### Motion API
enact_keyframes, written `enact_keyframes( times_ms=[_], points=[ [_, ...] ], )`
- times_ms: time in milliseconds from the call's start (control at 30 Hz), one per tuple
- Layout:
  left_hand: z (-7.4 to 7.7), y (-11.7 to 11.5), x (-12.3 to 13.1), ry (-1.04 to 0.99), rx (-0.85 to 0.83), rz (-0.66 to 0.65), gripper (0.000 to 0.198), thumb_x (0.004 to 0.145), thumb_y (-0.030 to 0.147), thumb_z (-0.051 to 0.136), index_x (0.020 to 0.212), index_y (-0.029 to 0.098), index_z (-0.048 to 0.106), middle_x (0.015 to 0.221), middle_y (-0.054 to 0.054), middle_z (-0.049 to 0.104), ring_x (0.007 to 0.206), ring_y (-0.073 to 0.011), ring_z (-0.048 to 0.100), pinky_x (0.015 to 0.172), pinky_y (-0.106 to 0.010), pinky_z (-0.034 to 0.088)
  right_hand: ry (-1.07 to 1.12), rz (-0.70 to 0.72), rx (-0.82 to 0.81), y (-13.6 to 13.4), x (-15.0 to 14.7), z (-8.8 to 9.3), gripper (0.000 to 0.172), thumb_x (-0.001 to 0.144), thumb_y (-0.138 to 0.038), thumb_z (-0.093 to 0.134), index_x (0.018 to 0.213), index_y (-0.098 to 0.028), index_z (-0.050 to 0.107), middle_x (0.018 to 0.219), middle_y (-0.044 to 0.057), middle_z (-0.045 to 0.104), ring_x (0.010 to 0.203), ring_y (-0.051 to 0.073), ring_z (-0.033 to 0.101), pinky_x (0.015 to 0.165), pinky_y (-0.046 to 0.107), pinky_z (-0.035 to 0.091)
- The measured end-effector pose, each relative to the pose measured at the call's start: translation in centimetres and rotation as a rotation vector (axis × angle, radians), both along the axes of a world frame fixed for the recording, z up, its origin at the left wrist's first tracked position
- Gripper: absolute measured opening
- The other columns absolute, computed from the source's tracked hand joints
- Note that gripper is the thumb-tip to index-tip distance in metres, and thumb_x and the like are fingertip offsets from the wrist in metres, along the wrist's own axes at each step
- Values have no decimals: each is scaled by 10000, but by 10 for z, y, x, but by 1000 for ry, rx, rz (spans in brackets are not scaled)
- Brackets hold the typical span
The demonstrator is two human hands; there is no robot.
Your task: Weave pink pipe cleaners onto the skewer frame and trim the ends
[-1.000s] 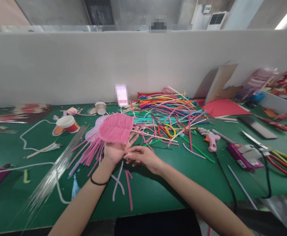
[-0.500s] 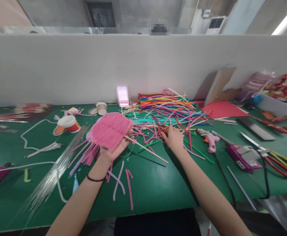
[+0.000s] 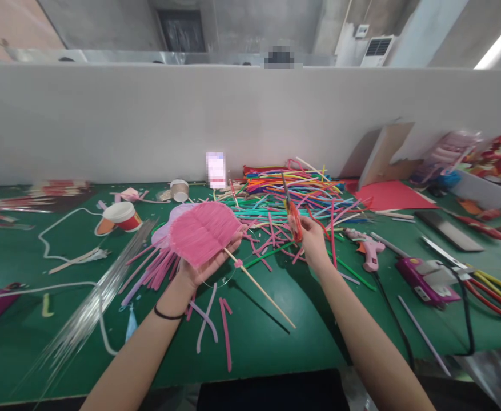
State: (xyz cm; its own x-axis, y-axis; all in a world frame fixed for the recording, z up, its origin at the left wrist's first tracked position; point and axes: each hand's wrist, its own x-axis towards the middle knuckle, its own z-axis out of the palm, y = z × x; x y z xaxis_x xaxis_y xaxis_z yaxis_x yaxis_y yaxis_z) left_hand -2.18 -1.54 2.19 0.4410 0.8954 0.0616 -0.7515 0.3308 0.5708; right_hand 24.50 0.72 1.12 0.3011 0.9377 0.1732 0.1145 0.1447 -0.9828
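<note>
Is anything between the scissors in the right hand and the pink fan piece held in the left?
Nothing visible blocks it. The right hand holds the red-handled scissors upright above the table; the pink fan piece rests in the left hand. Between them only loose pipe cleaners lie flat on the green table.

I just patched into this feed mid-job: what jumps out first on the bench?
The pink fan-shaped piece on a stick, held up in the left hand at centre. Right of it, the right hand lifts red-handled scissors over a bright heap of coloured pipe cleaners by the white partition. A pink glue gun lies further right.
</note>
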Motion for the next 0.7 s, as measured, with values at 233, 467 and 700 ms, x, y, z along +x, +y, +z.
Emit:
enact_keyframes(
  times_ms=[233, 467, 700],
  points=[
    [-2, 1, -1, -36, -33, 35, 814, 828, 529, 585, 1494, 203, 249, 1537, -201, 315, 1409, -343, 286, 1151, -501, 266, 179, 144, -36, -11, -12, 7, 350, 710, -495, 732, 627, -205, 554, 553, -58, 480, 496, 88, 408, 510, 252, 361],
    [-1, 2, -1, 0, 19, 49, 909, 738, 556, 687, 1467, 158, 318, 1493, -231, 382, 1428, -361, 227, 1178, -495, 210, 347, 210, -3, -8, -22, 0, 355, 582, -398, 835, 794, -225, 608, 799, -6, 637, 770, 178, 618, 723, 313, 488],
    [-2, 5, 0, -19, -2, 90, 790, 827, 553, 580, 1471, 181, 315, 1495, -210, 390, 1416, -338, 278, 1167, -497, 239, 276, 343, 135, -24, -31, 1, 381, 649, -532, 767, 850, -272, 574, 901, 18, 662, 927, 219, 625, 821, 355, 496]
  ],
)
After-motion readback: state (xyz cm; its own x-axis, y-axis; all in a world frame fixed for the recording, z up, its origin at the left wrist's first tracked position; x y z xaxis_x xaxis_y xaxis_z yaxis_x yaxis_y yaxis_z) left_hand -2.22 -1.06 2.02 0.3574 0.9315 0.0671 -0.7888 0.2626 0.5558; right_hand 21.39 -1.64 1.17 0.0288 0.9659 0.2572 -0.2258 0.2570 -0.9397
